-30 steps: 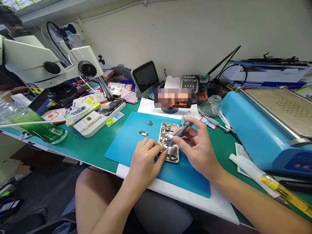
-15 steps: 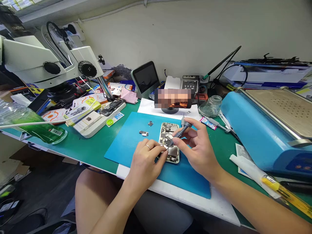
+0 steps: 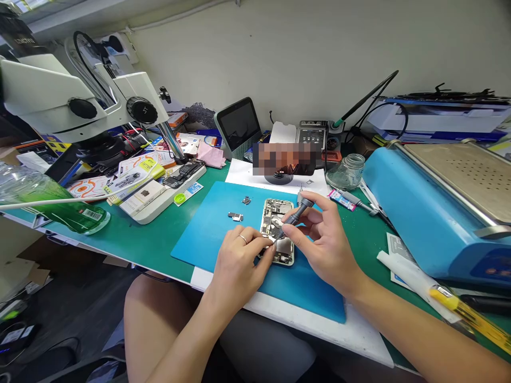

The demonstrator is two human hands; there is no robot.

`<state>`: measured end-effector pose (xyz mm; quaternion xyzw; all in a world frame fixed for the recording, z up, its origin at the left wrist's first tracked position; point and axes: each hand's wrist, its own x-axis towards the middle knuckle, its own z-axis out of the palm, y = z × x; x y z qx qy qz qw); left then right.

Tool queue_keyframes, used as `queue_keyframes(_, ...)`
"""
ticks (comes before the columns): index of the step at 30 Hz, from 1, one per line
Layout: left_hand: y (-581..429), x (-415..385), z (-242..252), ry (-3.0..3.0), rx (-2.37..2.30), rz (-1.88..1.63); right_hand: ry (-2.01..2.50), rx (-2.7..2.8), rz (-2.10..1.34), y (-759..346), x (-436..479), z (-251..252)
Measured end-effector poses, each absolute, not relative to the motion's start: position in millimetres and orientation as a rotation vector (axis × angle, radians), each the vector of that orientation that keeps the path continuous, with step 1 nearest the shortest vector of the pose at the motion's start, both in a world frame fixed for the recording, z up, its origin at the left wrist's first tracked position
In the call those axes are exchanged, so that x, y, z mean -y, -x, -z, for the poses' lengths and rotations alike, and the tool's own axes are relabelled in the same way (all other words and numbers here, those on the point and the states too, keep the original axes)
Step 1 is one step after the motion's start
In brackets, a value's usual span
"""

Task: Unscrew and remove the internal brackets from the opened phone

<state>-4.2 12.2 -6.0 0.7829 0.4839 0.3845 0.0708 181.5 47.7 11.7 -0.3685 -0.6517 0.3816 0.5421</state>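
An opened phone (image 3: 285, 246) lies on the blue mat (image 3: 207, 226), its inner parts exposed. My right hand (image 3: 319, 234) grips a dark grey screwdriver (image 3: 296, 214), slanted with its lower end down at the phone's middle. From the left, my left hand (image 3: 245, 258), with a ring on one finger, reaches over the phone's left edge. Its thumb and fingertips are pinched close to the driver's lower end; whatever is between them is too small to make out. Left of the phone lie a small metal part (image 3: 235, 216) and, farther back, another small component (image 3: 246, 200).
Behind the mat stand a propped screen (image 3: 284, 159) and a glass jar (image 3: 346, 171). A blue machine (image 3: 423, 213) occupies the right side. At left are a microscope (image 3: 99, 101), boxes and a green bottle (image 3: 75, 213). A yellow cutter (image 3: 471, 314) lies front right.
Both hands and the screwdriver keep nearly the same position. The camera view has shifted very slightly, and the picture on the propped screen differs.
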Motion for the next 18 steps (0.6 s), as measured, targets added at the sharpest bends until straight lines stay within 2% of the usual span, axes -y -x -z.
queue_keyframes(18,2.7,-11.1,5.8,-2.35,-1.465,-1.163,0.865,1.565,-0.927,-181.5,-46.3,-8.8)
